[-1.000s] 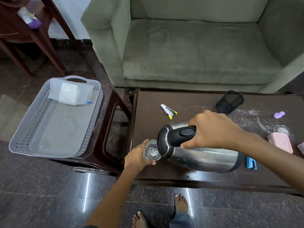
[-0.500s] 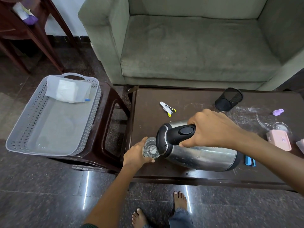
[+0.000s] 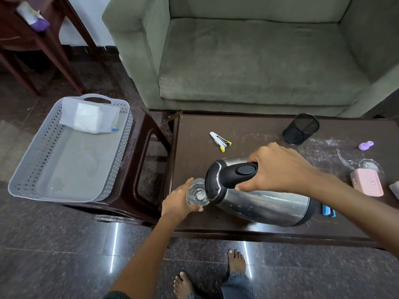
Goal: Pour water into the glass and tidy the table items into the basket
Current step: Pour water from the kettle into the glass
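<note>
My right hand [image 3: 278, 167] grips the black handle of a steel kettle [image 3: 265, 203], which is tipped almost flat with its spout over a clear glass [image 3: 197, 195]. My left hand [image 3: 178, 201] holds that glass at the front left corner of the dark table [image 3: 254, 134]. On the table lie a stapler [image 3: 220, 141], a black mesh pen cup [image 3: 301, 128] on its side, a purple piece [image 3: 366, 145], a pink box [image 3: 368, 184] and a blue item [image 3: 328, 211], partly hidden by the kettle. A grey basket [image 3: 26, 169] sits on a stool at left.
A white packet [image 3: 89, 118] lies in the basket's far end. The brown stool [image 3: 142, 160] stands between basket and table. A green armchair [image 3: 248, 57] is behind the table, a wooden side table [image 3: 43, 39] at far left. My bare feet [image 3: 236, 261] are on the tiled floor.
Both hands, kettle and glass keep the same pose. The whole view has shifted slightly as my head moved.
</note>
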`<state>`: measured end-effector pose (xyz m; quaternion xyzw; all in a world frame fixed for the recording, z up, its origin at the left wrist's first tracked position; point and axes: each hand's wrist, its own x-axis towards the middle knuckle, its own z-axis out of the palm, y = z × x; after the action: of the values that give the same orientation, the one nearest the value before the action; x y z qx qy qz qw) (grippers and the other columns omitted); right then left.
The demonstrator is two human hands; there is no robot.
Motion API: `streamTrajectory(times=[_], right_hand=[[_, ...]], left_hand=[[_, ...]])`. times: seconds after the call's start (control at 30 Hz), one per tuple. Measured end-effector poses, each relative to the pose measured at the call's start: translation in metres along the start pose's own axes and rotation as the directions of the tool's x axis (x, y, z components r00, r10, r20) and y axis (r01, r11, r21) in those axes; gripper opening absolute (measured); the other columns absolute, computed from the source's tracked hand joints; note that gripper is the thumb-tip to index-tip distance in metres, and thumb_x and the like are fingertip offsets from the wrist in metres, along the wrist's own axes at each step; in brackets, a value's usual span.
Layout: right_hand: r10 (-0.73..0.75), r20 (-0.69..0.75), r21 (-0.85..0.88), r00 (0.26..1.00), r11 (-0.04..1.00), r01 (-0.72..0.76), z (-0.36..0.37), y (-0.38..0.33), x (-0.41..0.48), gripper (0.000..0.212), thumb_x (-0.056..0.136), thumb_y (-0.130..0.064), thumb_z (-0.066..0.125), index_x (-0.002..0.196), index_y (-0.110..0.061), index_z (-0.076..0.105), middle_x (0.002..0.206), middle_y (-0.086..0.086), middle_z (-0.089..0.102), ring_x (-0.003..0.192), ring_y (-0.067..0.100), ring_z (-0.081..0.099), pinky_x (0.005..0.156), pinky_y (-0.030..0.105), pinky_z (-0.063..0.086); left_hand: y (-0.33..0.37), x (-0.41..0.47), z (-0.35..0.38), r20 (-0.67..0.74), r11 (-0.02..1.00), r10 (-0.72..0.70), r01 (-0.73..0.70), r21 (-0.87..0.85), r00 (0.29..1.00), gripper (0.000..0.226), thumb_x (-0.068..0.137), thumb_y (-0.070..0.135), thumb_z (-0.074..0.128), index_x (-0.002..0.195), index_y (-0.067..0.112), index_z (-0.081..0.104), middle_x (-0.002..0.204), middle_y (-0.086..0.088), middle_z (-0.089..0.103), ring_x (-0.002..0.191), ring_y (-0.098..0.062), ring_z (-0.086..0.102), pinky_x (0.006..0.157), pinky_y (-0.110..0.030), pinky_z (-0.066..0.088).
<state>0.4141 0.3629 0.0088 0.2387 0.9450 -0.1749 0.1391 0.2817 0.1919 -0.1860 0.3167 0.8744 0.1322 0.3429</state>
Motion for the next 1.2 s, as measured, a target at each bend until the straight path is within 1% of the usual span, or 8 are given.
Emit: streamTrajectory(times=[0.27,0.37,0.6,0.9,1.03,1.2], right_hand=[[-0.005,-0.005,-0.003,1.0,1.0,0.005,0.0004,0.0005,0.0008,0.046,0.062,-0.054,0.067,0.05,-0.017,0.042,0.056,-0.001,0.046,0.059,0.024,0.047,0.047,0.027,0.029],[-0.01,-0.01,-0.011,1.0,1.0,0.01,0.0002,0.0012,0.0014,0.046,0.062,-0.055,0.067,0.052,-0.017,0.043,0.056,-0.001,0.047,0.06,0.025,0.049,0.048,0.028,0.031],[-0.021,-0.013,-0.025,1.0,0.999,0.021,0.0002,0.0021,0.0045,0.045,0.061,-0.054,0.067,0.052,-0.017,0.043,0.056,-0.001,0.048,0.06,0.026,0.051,0.046,0.026,0.028],[-0.022,-0.01,-0.032,1.0,0.999,0.022,0.0004,0.0036,0.0063,0.046,0.061,-0.052,0.069,0.051,-0.018,0.04,0.053,-0.002,0.044,0.056,0.023,0.046,0.046,0.028,0.026],[-0.019,-0.003,-0.016,1.0,1.0,0.019,0.0006,0.004,0.007,0.045,0.062,-0.051,0.069,0.051,-0.019,0.038,0.053,-0.003,0.044,0.053,0.02,0.044,0.046,0.027,0.026],[-0.023,-0.006,0.006,1.0,1.0,0.023,0.0006,0.0064,0.0081,0.044,0.062,-0.05,0.07,0.051,-0.02,0.039,0.054,-0.002,0.045,0.053,0.02,0.045,0.046,0.027,0.026]], left_hand=[[-0.0013,0.0003,0.0006,-0.011,1.0,0.006,-0.006,-0.018,1.0,0.101,0.062,0.042,0.081,0.145,0.036,0.024,0.137,0.008,0.052,0.123,-0.019,0.052,0.094,-0.039,0.047],[-0.0019,0.0002,0.0009,-0.014,1.0,0.012,-0.013,-0.013,1.0,0.101,0.062,0.043,0.081,0.145,0.035,0.024,0.137,0.008,0.052,0.123,-0.019,0.052,0.094,-0.039,0.046],[-0.0026,0.0007,0.0009,0.002,1.0,0.002,-0.002,-0.001,1.0,0.102,0.062,0.044,0.081,0.145,0.037,0.023,0.139,0.008,0.051,0.124,-0.019,0.051,0.094,-0.04,0.046],[-0.0033,0.001,0.0022,0.001,1.0,-0.001,0.001,-0.002,1.0,0.101,0.063,0.044,0.08,0.145,0.037,0.022,0.136,0.007,0.052,0.122,-0.019,0.052,0.093,-0.04,0.047],[-0.0032,0.0011,0.0023,0.001,1.0,-0.004,0.004,0.002,1.0,0.101,0.062,0.045,0.08,0.145,0.038,0.022,0.137,0.007,0.052,0.121,-0.02,0.053,0.093,-0.039,0.047],[-0.003,0.0008,0.0023,-0.009,1.0,0.001,-0.002,-0.006,1.0,0.101,0.062,0.045,0.08,0.144,0.038,0.023,0.137,0.008,0.053,0.121,-0.02,0.053,0.093,-0.038,0.046]])
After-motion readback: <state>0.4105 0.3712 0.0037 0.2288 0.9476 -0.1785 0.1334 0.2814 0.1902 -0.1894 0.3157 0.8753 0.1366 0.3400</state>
